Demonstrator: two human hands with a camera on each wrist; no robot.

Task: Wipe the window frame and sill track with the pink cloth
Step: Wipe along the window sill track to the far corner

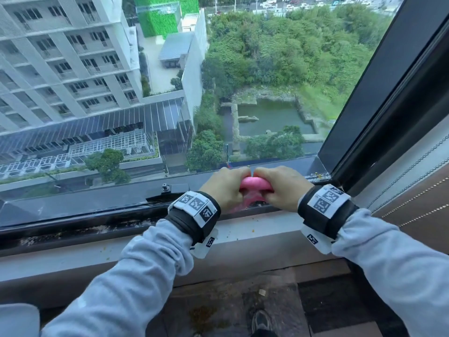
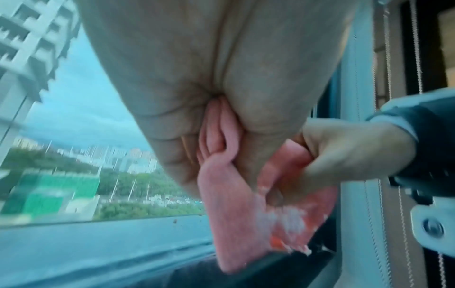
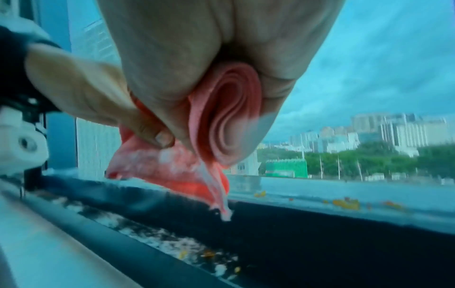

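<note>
Both hands grip the rolled pink cloth (image 1: pixel 255 183) side by side above the sill track (image 1: pixel 97 229). My left hand (image 1: pixel 224 187) holds its left end, my right hand (image 1: pixel 279 187) its right end. The left wrist view shows the cloth (image 2: pixel 236 224) hanging from my fist, its lower corner smeared with white dirt. From the right wrist, the rolled end of the cloth (image 3: pixel 226 120) shows between my curled fingers, and a soiled flap hangs just over the black track (image 3: pixel 283 243). The dark window frame (image 1: pixel 379 93) rises at the right.
White and yellow debris lies in the track (image 3: pixel 172 243) and on the pale sill (image 1: pixel 243 229). A black window latch (image 1: pixel 170 189) sits on the frame left of my hands. Blind chains (image 1: pixel 401 176) hang at the right. My shoe (image 1: pixel 261 321) stands on the floor below.
</note>
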